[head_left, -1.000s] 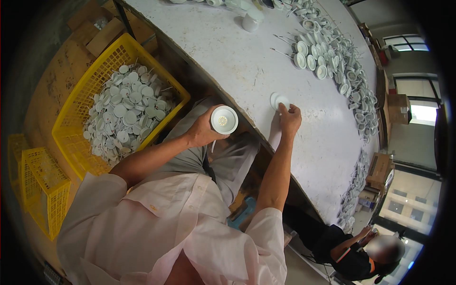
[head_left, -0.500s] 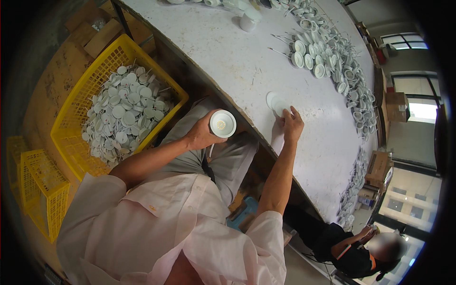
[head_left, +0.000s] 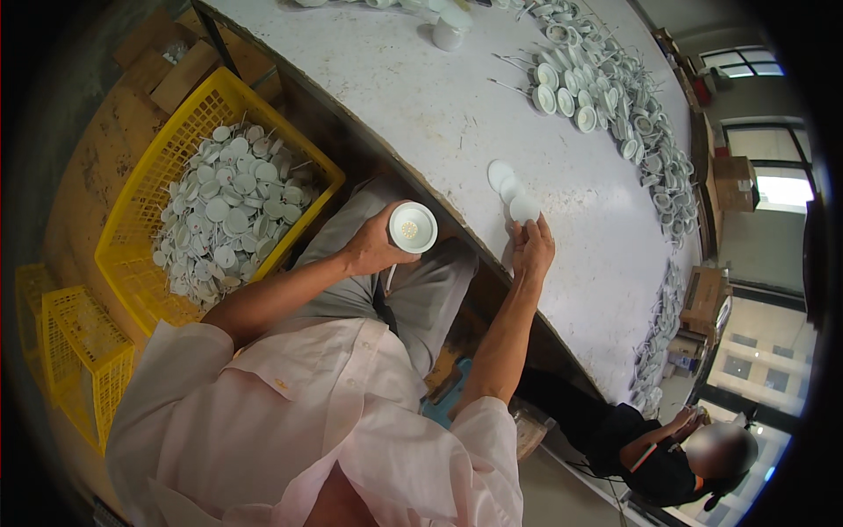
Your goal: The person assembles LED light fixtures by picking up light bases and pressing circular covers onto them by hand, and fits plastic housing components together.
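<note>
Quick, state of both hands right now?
Left hand: closed, holding a white round lamp housing.
Right hand: closed, pinching a white disc by its edge.

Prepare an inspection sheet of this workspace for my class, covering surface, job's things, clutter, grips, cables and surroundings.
Surface: dark-specked white tabletop.
Job's things: round white housing with yellow dots inside; three white discs in a row.
Clutter: heaped white fittings; yellow crate of white round pieces.
Grips: left grip holds the housing; right grip touches the nearest disc, pinch unclear.
Cables: thin white leads on the fittings.
Surroundings: another person, cardboard boxes, windows.
</note>
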The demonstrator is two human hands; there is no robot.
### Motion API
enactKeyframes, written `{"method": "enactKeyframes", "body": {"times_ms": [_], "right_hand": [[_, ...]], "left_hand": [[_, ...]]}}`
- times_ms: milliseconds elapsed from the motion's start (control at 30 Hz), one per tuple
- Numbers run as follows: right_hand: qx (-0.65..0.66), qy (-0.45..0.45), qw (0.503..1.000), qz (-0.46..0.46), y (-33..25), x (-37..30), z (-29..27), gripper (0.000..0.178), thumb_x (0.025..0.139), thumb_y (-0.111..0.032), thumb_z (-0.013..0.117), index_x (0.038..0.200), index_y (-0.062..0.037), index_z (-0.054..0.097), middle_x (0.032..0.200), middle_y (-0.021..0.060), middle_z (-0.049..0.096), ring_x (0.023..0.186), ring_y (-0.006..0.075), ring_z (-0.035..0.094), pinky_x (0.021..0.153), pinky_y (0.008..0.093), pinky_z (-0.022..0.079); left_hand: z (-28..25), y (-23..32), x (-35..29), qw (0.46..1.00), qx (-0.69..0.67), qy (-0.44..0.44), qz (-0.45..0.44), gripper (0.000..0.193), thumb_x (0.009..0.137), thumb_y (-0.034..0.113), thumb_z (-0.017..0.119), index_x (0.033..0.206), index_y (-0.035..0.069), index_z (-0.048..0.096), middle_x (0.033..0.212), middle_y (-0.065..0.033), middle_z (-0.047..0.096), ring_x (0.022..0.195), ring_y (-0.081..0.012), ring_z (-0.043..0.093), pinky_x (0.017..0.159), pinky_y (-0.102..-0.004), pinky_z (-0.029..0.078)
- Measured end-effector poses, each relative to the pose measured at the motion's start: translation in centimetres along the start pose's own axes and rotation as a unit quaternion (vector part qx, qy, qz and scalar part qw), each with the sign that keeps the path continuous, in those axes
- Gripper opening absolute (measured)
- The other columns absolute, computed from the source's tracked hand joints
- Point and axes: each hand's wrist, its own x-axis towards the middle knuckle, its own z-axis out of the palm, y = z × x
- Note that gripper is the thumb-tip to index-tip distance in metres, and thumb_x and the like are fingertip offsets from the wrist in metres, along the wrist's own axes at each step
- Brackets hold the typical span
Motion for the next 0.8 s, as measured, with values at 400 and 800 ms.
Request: {"method": "enactKeyframes", "body": {"times_ms": [400,800], "right_hand": [[-0.401,-0.096,0.777,-0.476,1.3,-11.7,6.0,0.023,0.076,0.005,0.063,0.098,-0.0005,0.066,0.094,0.0143,0.068,0.085,0.0276,0.067,0.075,0.0324,0.054],[-0.451,-0.218,0.658,-0.562,1.9,-13.8,6.9,0.039,0.067,-0.006,0.067,0.106,-0.0061,0.062,0.115,0.0091,0.061,0.106,0.0273,0.059,0.084,0.0381,0.048]], "left_hand": [[0.7,1.5,0.8,0.971,-0.219,-0.07,-0.072,0.071,0.069,0.006,0.076,0.13,0.002,0.039,0.116,-0.0081,0.055,0.108,-0.0154,0.053,0.088,-0.0291,0.048],[0.7,1.6,0.5,0.985,-0.157,-0.074,-0.016,0.052,0.089,0.026,0.058,0.13,0.0,0.038,0.117,-0.0119,0.053,0.107,-0.0176,0.053,0.088,-0.03,0.048]]}}
